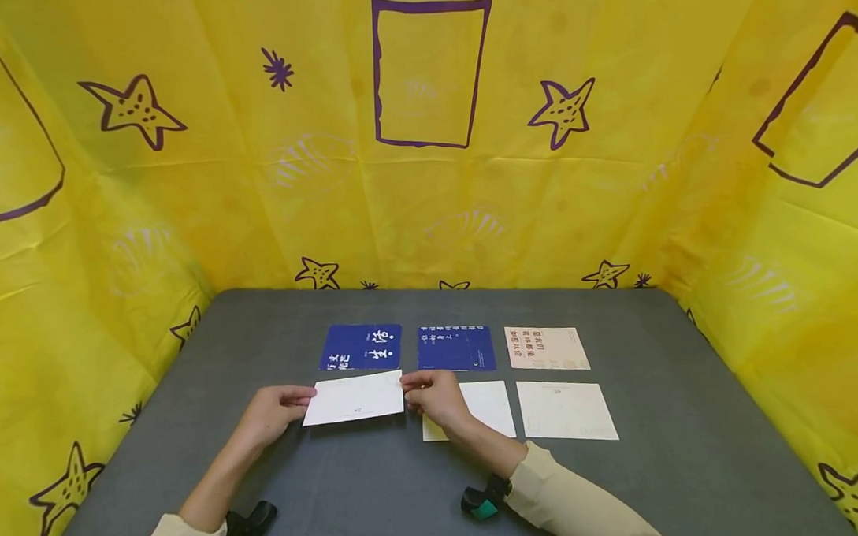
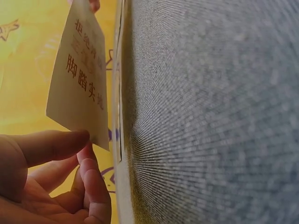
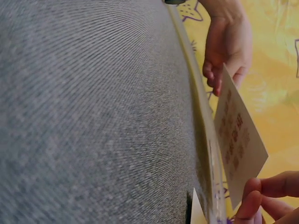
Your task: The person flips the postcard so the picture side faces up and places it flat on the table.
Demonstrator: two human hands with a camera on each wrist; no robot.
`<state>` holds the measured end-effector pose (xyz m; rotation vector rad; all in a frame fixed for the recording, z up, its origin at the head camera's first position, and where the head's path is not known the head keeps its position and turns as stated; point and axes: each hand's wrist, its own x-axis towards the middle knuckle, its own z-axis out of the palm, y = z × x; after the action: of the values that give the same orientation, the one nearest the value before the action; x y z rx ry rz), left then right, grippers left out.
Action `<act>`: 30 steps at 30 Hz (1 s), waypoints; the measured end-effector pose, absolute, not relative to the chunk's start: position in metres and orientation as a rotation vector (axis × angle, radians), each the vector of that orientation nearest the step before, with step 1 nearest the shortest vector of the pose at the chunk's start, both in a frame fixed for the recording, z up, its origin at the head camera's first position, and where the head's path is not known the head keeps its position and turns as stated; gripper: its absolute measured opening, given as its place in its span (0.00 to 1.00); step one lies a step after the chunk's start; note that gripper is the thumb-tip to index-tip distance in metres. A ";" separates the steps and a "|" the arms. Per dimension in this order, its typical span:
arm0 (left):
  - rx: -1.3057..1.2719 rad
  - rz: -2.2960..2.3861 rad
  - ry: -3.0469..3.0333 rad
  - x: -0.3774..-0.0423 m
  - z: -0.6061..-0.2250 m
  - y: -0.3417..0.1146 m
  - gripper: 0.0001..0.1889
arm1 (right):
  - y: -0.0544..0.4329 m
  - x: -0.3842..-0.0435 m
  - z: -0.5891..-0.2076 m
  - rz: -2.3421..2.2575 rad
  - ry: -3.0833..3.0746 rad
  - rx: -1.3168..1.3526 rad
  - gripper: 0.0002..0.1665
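A white postcard is held just above the grey table, tilted, its pale side facing up. My left hand pinches its left edge between thumb and fingers. At the opposite edge my right hand pinches it by the upper corner. Brown-red printed characters show on the underside of the postcard in the left wrist view, and also in the right wrist view. Beneath my right hand and forearm lies another white card, partly covered by them.
Behind the held card lie two blue cards, one left and one in the middle. A pinkish printed card lies at the back right, with a white card in front of it. Yellow patterned cloth encloses the grey table.
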<state>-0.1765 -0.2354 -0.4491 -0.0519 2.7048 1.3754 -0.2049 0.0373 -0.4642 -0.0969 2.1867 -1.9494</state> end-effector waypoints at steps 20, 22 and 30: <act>-0.105 1.418 2.839 -0.172 -0.446 -0.231 0.14 | 0.036 -0.200 -0.464 -1.901 2.493 -0.303 0.15; -0.108 1.436 2.854 -0.172 -0.445 -0.230 0.13 | 0.035 -0.200 -0.465 -1.904 2.508 -0.303 0.15; -0.105 1.444 2.852 -0.170 -0.444 -0.229 0.12 | 0.036 -0.197 -0.465 -1.911 2.629 -0.390 0.15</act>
<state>-0.1701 -0.2295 -0.4440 -0.1054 2.8516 1.4444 -0.1971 0.0363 -0.4648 -0.3895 2.6292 -1.9113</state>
